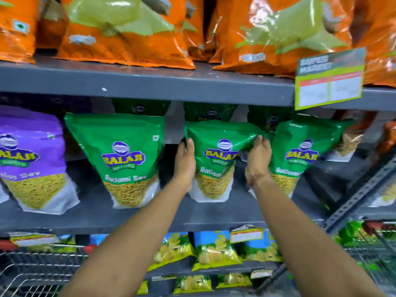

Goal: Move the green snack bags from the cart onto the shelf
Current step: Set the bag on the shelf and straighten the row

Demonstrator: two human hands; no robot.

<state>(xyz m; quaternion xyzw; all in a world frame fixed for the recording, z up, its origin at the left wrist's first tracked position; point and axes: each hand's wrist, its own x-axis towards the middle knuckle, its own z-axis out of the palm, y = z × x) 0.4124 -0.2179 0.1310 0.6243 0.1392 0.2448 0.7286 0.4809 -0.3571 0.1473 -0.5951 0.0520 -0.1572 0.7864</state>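
A green Balaji snack bag (216,159) stands upright on the grey middle shelf (132,217), gripped from both sides. My left hand (186,161) holds its left edge and my right hand (258,156) pinches its upper right corner, creasing the top. Another green bag (123,155) stands to its left and a third (300,155) to its right, tilted. More green bags stand in a row behind them. The wire cart (32,273) shows at the bottom left; its contents are hidden.
A purple snack bag (32,159) stands at the shelf's far left. Orange bags (128,39) fill the upper shelf, with a price tag (330,80) hanging off its edge. Blue and yellow chip bags (214,251) sit on the lower shelf. A slotted metal upright (360,189) runs at the right.
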